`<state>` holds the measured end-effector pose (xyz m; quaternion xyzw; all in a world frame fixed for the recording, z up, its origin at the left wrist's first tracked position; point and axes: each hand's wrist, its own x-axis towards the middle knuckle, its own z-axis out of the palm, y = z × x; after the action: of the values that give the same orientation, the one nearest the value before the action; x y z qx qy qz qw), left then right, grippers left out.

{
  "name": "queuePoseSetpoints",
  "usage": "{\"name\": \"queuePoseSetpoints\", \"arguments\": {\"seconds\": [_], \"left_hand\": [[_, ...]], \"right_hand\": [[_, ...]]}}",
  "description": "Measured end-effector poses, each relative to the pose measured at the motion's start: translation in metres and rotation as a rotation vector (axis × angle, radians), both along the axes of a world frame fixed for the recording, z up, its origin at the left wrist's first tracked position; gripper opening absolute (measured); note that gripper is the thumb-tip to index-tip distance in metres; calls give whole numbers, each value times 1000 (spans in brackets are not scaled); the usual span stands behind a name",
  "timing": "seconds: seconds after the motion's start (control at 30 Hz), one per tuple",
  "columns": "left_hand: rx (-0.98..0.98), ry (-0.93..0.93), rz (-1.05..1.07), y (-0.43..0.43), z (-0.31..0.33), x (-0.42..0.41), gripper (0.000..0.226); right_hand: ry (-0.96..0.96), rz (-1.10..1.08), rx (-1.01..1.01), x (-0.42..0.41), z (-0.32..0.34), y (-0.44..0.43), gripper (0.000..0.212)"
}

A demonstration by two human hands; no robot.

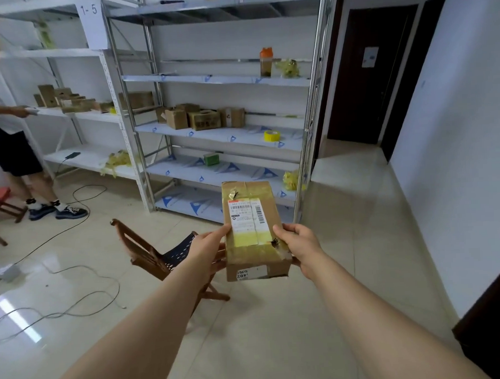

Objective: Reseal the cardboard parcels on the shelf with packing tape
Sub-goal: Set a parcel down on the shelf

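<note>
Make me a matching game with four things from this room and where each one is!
Things:
1. brown cardboard parcel with a white label
2. yellow roll of packing tape
3. small green box
4. bottle with an orange lid

Places:
A. shelf just below the row of small cardboard boxes
B. same shelf as those boxes
C. held between the left hand and right hand
D. shelf just above those boxes

Pairs: 1-C, 2-B, 3-A, 4-D
</note>
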<state>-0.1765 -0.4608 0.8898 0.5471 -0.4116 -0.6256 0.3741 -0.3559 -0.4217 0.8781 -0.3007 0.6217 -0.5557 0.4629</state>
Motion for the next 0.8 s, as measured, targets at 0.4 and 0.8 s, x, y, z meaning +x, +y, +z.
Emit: {"name": "queuePoseSetpoints", "arguments": {"seconds": [0.4,0.8], "left_hand": [[-28,-11,-36,-214,-12,-62,28],[30,-13,6,-411,-24,-149,32]], "right_hand": [[58,-1,3,-59,-1,-213,31],[40,16,7,-148,-18,-412,25]]}}
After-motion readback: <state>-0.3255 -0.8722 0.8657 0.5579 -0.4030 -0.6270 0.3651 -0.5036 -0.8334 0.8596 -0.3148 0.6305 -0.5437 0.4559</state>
